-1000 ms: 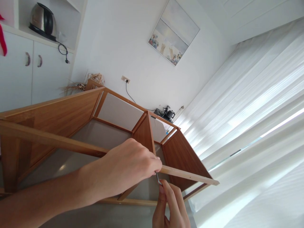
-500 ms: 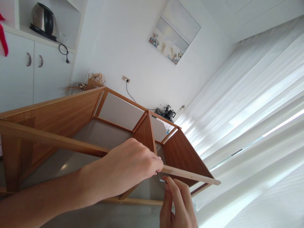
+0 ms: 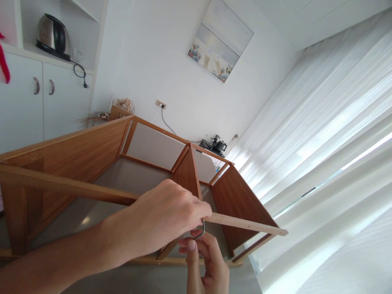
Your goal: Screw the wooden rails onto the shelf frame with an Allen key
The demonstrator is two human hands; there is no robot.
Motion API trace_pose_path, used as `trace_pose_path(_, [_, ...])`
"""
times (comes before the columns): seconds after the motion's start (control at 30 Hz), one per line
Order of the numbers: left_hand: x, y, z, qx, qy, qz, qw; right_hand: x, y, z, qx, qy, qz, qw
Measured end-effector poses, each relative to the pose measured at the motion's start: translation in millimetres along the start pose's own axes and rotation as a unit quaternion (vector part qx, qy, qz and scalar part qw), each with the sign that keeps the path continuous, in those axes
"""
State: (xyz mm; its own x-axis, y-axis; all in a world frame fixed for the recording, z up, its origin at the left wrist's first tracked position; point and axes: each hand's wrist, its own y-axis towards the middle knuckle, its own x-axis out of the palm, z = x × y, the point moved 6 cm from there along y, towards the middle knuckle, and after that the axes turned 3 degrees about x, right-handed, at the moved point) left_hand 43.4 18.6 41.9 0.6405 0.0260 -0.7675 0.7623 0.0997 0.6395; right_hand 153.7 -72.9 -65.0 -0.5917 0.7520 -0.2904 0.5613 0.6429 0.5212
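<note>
My left hand (image 3: 174, 210) reaches in from the left and is closed on the front rail (image 3: 241, 223) of a wooden furniture frame, where the middle divider panel (image 3: 186, 173) meets it. Its fingertips are partly hidden. Just beneath them, a bent metal Allen key (image 3: 202, 229) points up at the underside of the rail. Its lower arm is pinched between the thumb and fingers of my right hand (image 3: 208, 259). Whether the key's upper tip sits in a screw cannot be seen.
The frame's left side panel (image 3: 82, 159) and right panel (image 3: 240, 204) stand on either side. White curtains (image 3: 324, 163) hang at the right. Behind are a black kettle set (image 3: 218, 145), a wall socket (image 3: 161, 104), and a steel kettle (image 3: 52, 36) on a white cabinet (image 3: 23, 94).
My right hand has moved left and turned, swinging the Allen key's lower arm from the right round to the left. My left hand keeps its place on the rail. The view has shifted slightly.
</note>
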Motion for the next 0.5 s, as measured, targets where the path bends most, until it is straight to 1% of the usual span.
trace_pose_path(0.1, [1.8, 2, 0, -0.017, -0.004, -0.039, 0.999, 9, -2, -2, 0.017, 0.059, -0.006, 0.998])
trace_pose_path(0.17, [2.3, 3, -1, -0.028, 0.000, -0.048, 0.998, 15, -4, -4, 0.026, 0.093, -0.008, 0.995])
trace_pose_path(0.23, [4.2, 2, -2, -0.030, -0.014, -0.054, 0.998, 20, -5, -4, 0.053, 0.138, -0.011, 0.989])
trace_pose_path(0.3, [5.7, 1, -2, -0.024, -0.035, -0.047, 0.998, 26, -7, -3, 0.089, 0.184, -0.014, 0.979])
trace_pose_path(0.37, [5.5, 0, -2, -0.014, -0.042, -0.028, 0.999, 32, -9, -3, 0.119, 0.213, -0.019, 0.969])
trace_pose_path(0.43, [4.4, -1, -2, -0.009, -0.028, -0.011, 0.999, 35, -9, -3, 0.136, 0.224, -0.021, 0.965])
trace_pose_path(0.5, [3.7, 0, -3, -0.006, -0.013, -0.009, 1.000, 36, -9, -4, 0.143, 0.229, -0.022, 0.963])
